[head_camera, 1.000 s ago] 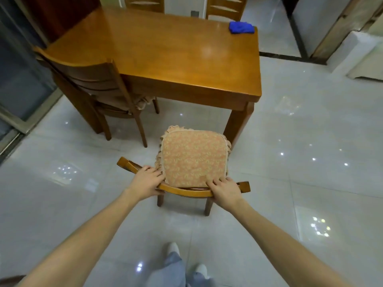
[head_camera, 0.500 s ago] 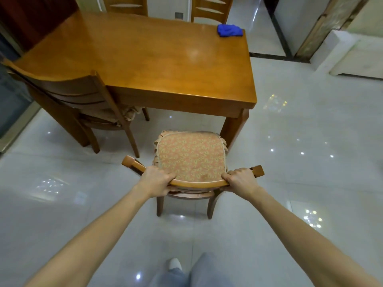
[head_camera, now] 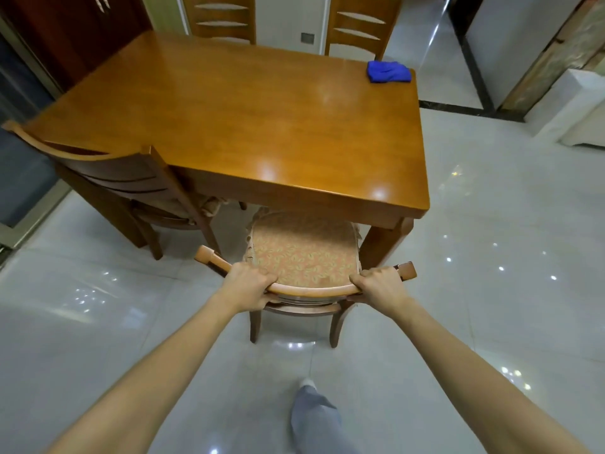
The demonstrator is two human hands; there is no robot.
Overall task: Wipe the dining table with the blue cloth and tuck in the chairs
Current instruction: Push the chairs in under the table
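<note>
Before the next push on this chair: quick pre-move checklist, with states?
1. Left hand wrapped on the chair top rail: ok.
2. Right hand wrapped on the same rail: ok.
3. Seat front already under the table edge: ok.
4. Seat side passing the table leg: cannot tell, they look very close.
5. Gap to the neighbouring chair on the left: ok, apart.
6. Blue cloth lying at the far right corner, away from the push: ok.
</note>
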